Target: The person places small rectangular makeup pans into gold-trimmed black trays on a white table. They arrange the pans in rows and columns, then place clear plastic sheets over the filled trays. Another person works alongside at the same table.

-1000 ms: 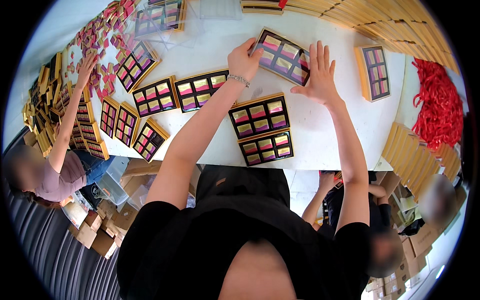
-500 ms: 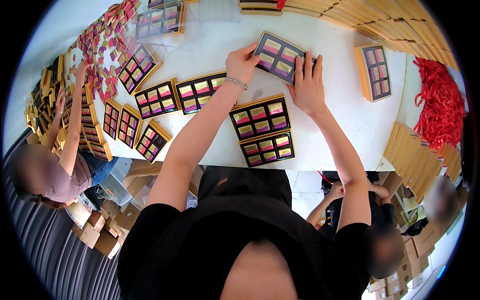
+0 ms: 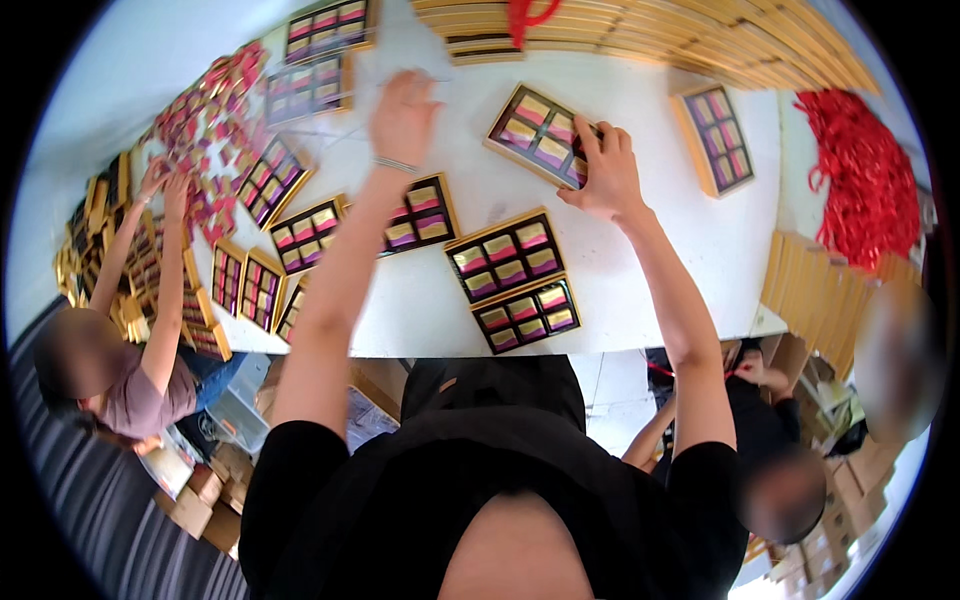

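On the white table, my right hand (image 3: 608,172) grips the right end of a gold-rimmed box of wrapped sweets (image 3: 525,125), fingers over its top and thumb at the near edge. A glossy sheen lies over its pink, gold and purple pieces. My left hand (image 3: 403,120), slightly blurred, is stretched out beside clear plastic covers (image 3: 385,40) at the far left, fingers apart and nothing visible in it. Two open-topped boxes of sweets (image 3: 507,257) lie side by side nearer me. Another filled box (image 3: 420,213) is partly hidden behind my left forearm.
Several filled boxes (image 3: 308,233) and a heap of loose sweets (image 3: 215,130) occupy the left, where another person's hands (image 3: 165,185) work. Gold boxes (image 3: 650,40) are stacked along the back. A covered box (image 3: 715,140) and red ribbons (image 3: 865,180) are at right.
My left hand has let go of the box and moved left toward the clear covers. My right hand stays on the box. The other person's hands at left have come closer together.
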A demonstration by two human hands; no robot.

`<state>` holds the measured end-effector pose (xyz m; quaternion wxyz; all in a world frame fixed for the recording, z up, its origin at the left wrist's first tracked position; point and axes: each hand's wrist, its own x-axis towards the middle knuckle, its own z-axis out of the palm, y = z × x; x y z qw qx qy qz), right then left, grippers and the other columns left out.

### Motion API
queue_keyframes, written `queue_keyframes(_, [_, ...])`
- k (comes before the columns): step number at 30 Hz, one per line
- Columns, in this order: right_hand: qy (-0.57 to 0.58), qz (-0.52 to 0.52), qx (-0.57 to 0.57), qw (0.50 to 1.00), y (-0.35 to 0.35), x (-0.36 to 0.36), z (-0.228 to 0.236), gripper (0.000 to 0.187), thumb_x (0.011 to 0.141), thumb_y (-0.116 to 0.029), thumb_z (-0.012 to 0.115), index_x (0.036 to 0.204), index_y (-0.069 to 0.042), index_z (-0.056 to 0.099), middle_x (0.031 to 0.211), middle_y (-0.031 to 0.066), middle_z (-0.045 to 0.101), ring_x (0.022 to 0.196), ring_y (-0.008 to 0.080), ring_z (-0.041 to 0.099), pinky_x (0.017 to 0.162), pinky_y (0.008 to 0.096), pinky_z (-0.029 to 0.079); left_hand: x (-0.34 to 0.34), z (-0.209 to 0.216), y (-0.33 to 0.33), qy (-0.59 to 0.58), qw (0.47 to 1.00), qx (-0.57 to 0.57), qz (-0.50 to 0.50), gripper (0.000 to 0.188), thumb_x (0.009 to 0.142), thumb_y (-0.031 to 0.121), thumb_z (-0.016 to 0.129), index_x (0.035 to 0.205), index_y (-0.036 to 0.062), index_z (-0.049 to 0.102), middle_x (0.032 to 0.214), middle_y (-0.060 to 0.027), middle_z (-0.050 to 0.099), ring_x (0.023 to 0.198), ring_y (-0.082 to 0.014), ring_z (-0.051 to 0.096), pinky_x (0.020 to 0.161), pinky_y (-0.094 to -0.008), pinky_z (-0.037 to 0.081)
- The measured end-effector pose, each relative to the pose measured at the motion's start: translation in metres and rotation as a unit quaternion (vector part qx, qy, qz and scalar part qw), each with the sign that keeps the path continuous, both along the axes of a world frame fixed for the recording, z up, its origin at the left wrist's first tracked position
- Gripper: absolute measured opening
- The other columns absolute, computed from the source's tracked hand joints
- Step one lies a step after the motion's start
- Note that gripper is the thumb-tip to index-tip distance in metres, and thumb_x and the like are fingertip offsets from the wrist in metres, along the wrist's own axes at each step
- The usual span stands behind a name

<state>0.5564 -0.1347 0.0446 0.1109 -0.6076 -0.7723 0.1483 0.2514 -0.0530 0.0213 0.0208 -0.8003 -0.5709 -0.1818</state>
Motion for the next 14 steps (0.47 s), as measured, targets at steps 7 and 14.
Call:
queue_keyframes(7, [-0.121, -0.202, 0.137, 0.962, -0.019, 0.156, 0.036, 0.093, 0.061, -0.03, 0.083, 0.142, -0.016, 0.038, 0.137, 0.0286, 0.034, 0.124, 0.0473, 0.032, 0.101, 0.0556, 0.034, -0.054, 0.019, 0.054, 0.324, 0.927, 0.091, -0.167, 0.031, 0.08, 0.013, 0.062, 0.11, 0.0099, 0.065, 0.119, -0.0031, 0.065, 0.118, -0.018, 0.056, 0.108, -0.05, 0.034])
queue_keyframes(14, [-0.083, -0.225, 0.123, 0.963, -0.004, 0.21, -0.008, 0.103, 0.068, -0.03, 0.082, 0.15, -0.02, 0.022, 0.154, 0.0219, 0.015, 0.138, 0.0512, 0.011, 0.106, 0.0672, 0.022, -0.079, 0.063, -0.006, 0.112, 0.982, 0.021, -0.152, 0.033, 0.079, 0.007, 0.059, 0.111, 0.0123, 0.065, 0.121, -0.0062, 0.064, 0.126, -0.0209, 0.052, 0.107, -0.0408, 0.039])
